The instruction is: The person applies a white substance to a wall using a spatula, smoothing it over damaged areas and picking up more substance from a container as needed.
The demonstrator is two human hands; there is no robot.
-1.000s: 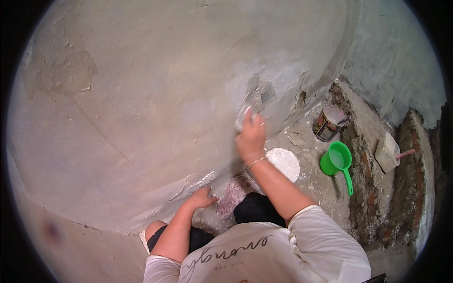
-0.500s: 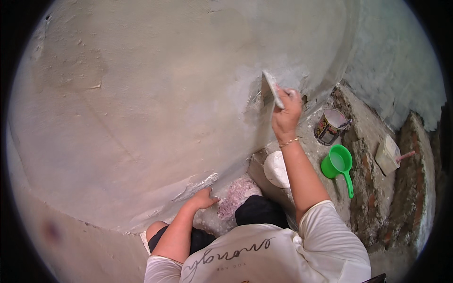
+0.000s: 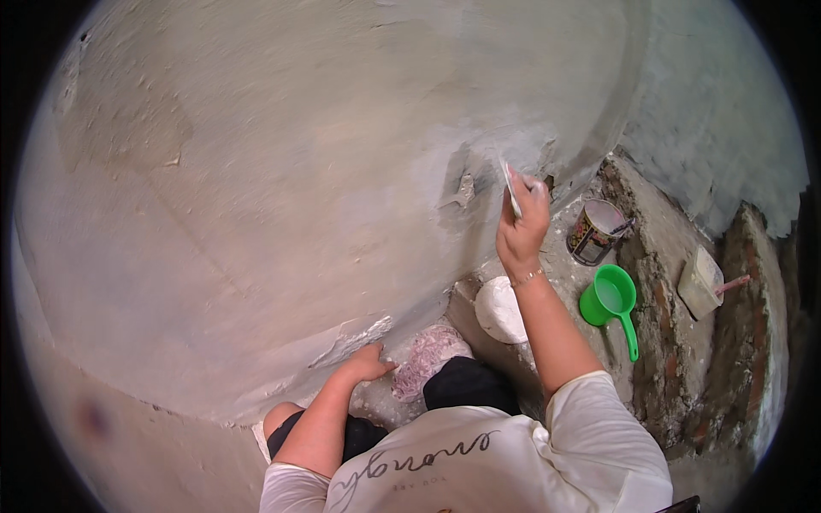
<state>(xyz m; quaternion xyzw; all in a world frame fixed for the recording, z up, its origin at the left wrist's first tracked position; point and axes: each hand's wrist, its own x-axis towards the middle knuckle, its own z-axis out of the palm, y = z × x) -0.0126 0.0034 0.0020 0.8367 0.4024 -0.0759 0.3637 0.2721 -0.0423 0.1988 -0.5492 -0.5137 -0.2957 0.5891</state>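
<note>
My right hand (image 3: 523,214) is closed on a flat, pale putty blade (image 3: 511,190), held nearly edge-on against the grey wall (image 3: 299,154). Just left of the blade is a darker rough patch (image 3: 464,190) with a chipped, flaky spot, and smeared whitish paste surrounds it. Low down, my left hand (image 3: 369,362) holds nothing, its fingers stretched out near the foot of the wall. A ridge of white plaster (image 3: 363,335) runs beside those fingers. Beyond my left fingertips lies a pinkish-white textured bundle (image 3: 430,359), which I cannot identify.
A white rounded tub or lump (image 3: 500,309) sits by my right forearm. To its right stand a paint can (image 3: 590,239) with a tool in it, and a green dipper (image 3: 609,295). A pale square container (image 3: 701,282) with a pinkish handle rests on rough concrete steps (image 3: 654,299).
My right hand has moved slightly right and down with the putty blade, and the blade has turned more edge-on. More of the rough patch shows. My left hand stays about where it was.
</note>
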